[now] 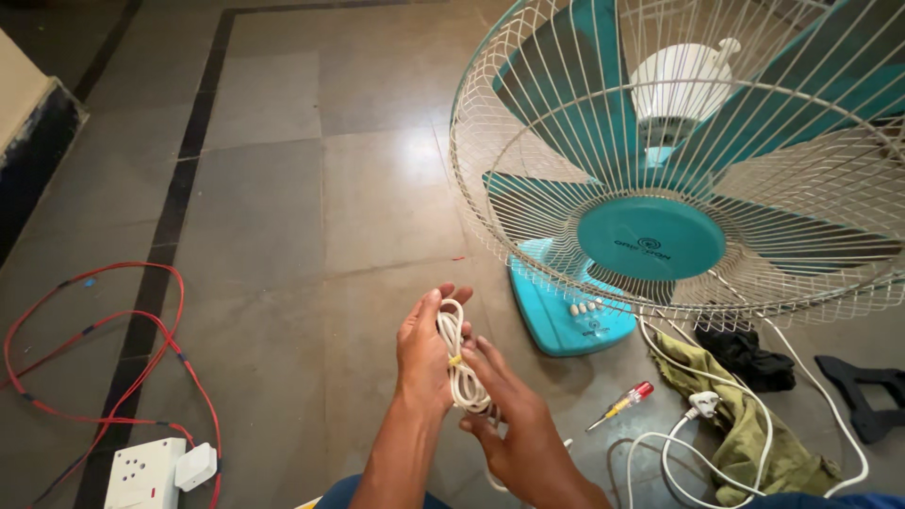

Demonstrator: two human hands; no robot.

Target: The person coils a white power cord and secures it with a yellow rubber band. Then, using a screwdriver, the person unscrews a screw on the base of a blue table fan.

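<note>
My left hand (422, 353) and my right hand (514, 419) hold a coiled white cord (458, 363) between them, low in the middle of the head view. A small yellow tie binds the coil at its middle. The left hand cups the coil from the left, and the right hand's fingers grip it from the right. A teal table fan (679, 160) with a white wire cage stands just to the right, its teal base (566, 316) on the floor close to my hands.
A red wire (113, 325) loops on the stone floor at left, ending at a white socket box (146, 471). Right of my hands lie a red-handled screwdriver (622, 403), a white plug and cable (702, 405), an olive cloth (754, 424), a black cloth (745, 353) and a black bracket (867, 391).
</note>
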